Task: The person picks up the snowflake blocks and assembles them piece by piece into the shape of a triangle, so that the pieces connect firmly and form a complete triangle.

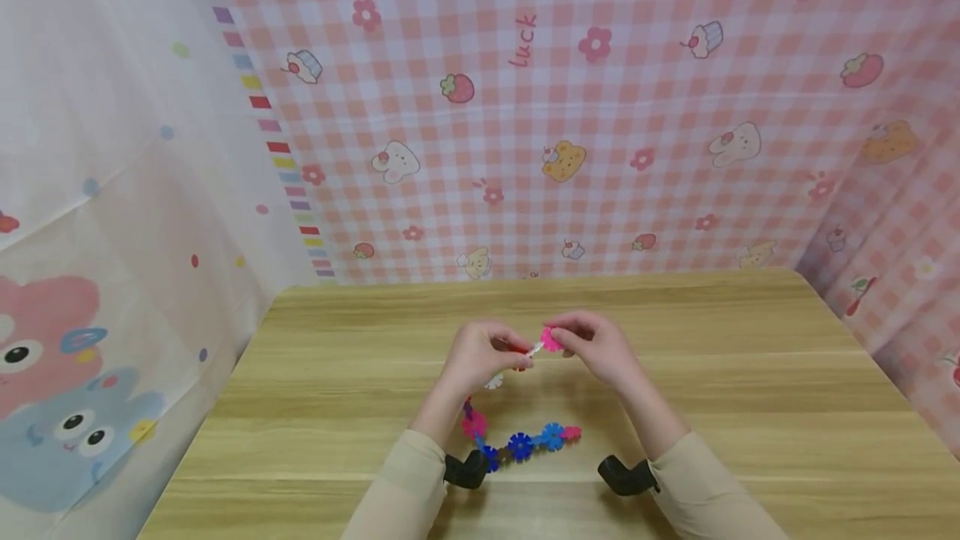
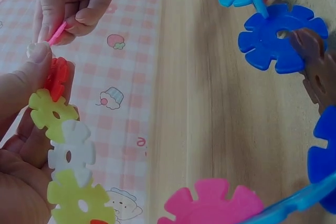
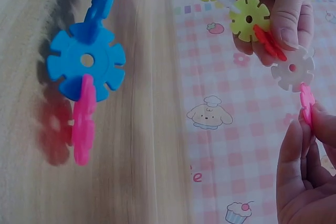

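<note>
My left hand [image 1: 480, 357] pinches a chain of slotted plastic snowflake discs between thumb and fingers, near a red disc [image 3: 270, 44] and a white disc [image 3: 293, 70] at its upper end. My right hand [image 1: 600, 348] pinches a pink disc [image 1: 550, 339] by thumb and fingertips. Its edge meets the white disc's rim; how deep the slots sit I cannot tell. Below the red disc, yellow [image 2: 54, 114] and white discs hang along the left palm. Further down, the chain runs onto the table through another pink disc [image 1: 474, 424], dark blue, brown and light blue ones.
The wood-grain table [image 1: 337, 407] carries the chain's lower part, which ends in a pink disc [image 1: 572, 433] at the right. A pink checked cloth [image 1: 480, 140] hangs behind the table. Black wrist-worn devices [image 1: 626, 476] sit above the table, close to the chain on the left.
</note>
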Tool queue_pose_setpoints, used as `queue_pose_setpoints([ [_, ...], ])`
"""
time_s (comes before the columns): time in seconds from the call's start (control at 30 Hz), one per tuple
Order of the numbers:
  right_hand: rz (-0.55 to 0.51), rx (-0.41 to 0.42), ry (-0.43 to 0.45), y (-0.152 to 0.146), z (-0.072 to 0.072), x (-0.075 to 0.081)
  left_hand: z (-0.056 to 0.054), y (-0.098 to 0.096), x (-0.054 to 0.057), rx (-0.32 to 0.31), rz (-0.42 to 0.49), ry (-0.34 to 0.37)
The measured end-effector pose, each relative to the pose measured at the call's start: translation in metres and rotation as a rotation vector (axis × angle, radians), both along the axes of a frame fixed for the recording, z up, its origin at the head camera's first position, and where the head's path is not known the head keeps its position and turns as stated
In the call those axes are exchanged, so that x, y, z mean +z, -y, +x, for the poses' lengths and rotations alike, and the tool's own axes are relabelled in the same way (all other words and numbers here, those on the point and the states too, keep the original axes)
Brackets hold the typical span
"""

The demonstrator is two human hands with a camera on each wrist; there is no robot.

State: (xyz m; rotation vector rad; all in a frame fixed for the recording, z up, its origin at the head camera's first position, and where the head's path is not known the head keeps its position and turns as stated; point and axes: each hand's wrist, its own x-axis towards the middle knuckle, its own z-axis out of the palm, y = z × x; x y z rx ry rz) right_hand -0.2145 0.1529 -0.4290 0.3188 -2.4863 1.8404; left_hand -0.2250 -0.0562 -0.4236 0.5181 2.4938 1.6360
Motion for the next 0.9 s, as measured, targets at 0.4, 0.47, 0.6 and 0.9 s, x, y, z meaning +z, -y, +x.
queue_pose_setpoints([
  [0.4, 0.022, -0.018, -0.037, 0.003, -0.001, 0.001, 0.002, -0.007, -0.002, 0.036, 0.034, -0.017],
  [0.47, 0.022, -0.031, -0.037, 0.004, -0.001, 0.001, 0.003, -0.009, -0.002, 0.044, 0.047, -0.023],
  [0.6, 0.014, -0.039, -0.048, 0.003, -0.002, 0.000, 0.004, -0.012, -0.005, 0.047, 0.069, -0.064],
  [0.9, 0.018, -0.061, -0.038, 0.004, -0.005, -0.003, 0.005, -0.015, -0.008, 0.057, 0.056, -0.185],
])
